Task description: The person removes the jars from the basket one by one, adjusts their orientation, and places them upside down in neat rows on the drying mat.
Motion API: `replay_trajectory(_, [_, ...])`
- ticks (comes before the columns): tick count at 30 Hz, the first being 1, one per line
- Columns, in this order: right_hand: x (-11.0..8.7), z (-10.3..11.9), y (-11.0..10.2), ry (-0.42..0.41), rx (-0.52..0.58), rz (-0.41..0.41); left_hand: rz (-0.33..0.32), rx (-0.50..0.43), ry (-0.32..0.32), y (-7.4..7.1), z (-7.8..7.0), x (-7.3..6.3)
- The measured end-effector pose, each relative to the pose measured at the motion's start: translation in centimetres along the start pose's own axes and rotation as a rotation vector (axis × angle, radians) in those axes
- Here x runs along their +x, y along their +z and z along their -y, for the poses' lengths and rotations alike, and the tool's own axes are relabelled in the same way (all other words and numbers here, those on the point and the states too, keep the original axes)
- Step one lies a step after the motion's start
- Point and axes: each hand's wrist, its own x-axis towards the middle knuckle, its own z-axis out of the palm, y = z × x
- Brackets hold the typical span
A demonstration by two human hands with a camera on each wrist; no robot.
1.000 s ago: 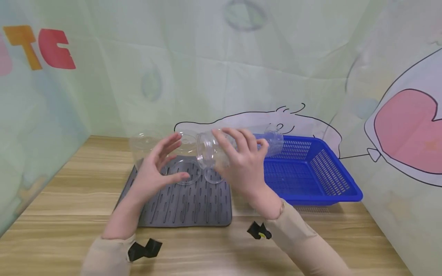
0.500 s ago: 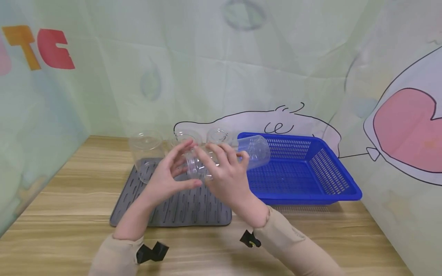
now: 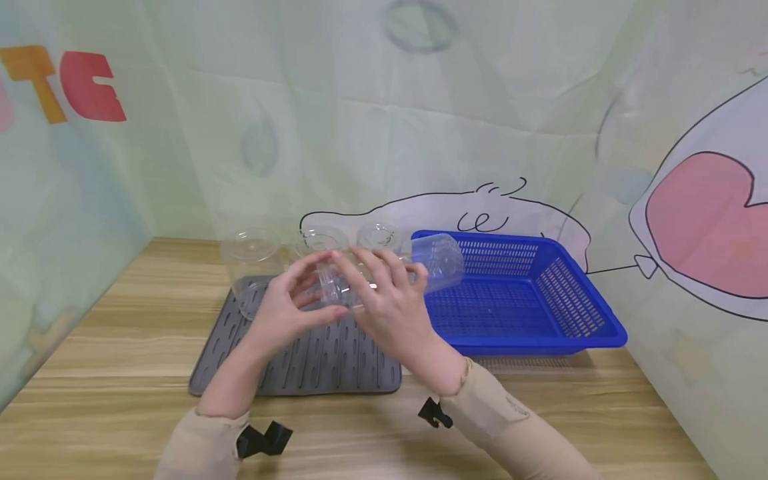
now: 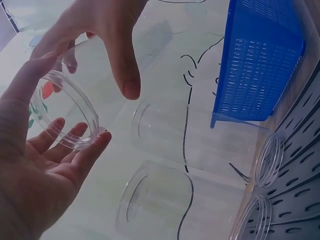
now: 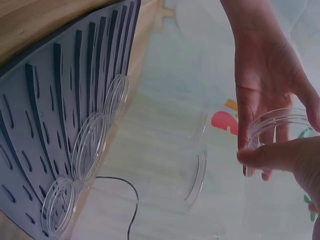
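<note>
Both hands hold a clear plastic jar (image 3: 441, 261) lying sideways in the air over the grey mat (image 3: 336, 370). Its ridged mouth points left, and its base end overlaps the blue basket. My right hand (image 3: 393, 303) grips the jar near the mouth, thumb below and fingers over the top. My left hand (image 3: 285, 307) curls its thumb and fingers about the mouth; in the left wrist view its fingertips (image 4: 102, 137) are right at the rim. Behind the hands, three similar jars stand mouth down on the mat: a left one (image 3: 251, 257), a middle one (image 3: 322, 239) and a right one (image 3: 379, 236).
A blue perforated basket (image 3: 534, 343) stands right of the mat on the wooden table (image 3: 108, 327). A printed cloth (image 3: 360, 120) hangs close behind and at both sides. The upright jars are partly hidden by the hands in the head view.
The right hand has brought the jar left and slightly down, to the left hand. The left hand has moved right and now holds the mouth. Little has moved over the last half second.
</note>
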Motion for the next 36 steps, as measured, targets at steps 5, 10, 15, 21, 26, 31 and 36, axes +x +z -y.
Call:
replay_trajectory(5, [-0.1, -0.8, -0.1, -0.117, 0.116, -0.086, -0.032, -0.054, 0.013, -0.4, -0.2, 0.0])
replay_trajectory(10, [-0.6, -2.4, 0.2, -0.156, 0.225, -0.286, -0.061, -0.168, 0.058, -1.2, 0.2, 0.0])
replay_trajectory(15, [-1.2, -4.3, 0.7, -0.006, 0.421, -0.44, -0.088, -0.363, 0.1, -1.9, 0.9, 0.1])
replay_trajectory(21, [-2.0, -5.6, 0.4, 0.355, 0.701, -0.381, -0.087, -0.492, 0.189, -2.0, 2.0, 0.4])
replay_trajectory(26, [-2.0, -5.9, 0.3, 0.649, 1.156, -0.331, -0.036, -0.566, 0.25, -1.8, 2.7, 0.6])
replay_trajectory(31, [-1.7, -5.9, 0.9, 0.812, 1.608, -0.317, 0.016, -0.612, 0.282, -1.3, 3.1, 0.8])
replay_trajectory(36, [-1.7, -5.1, 1.5, 0.797, 1.883, -0.333, 0.043, -0.613, 0.255, -0.9, 3.3, 0.9])
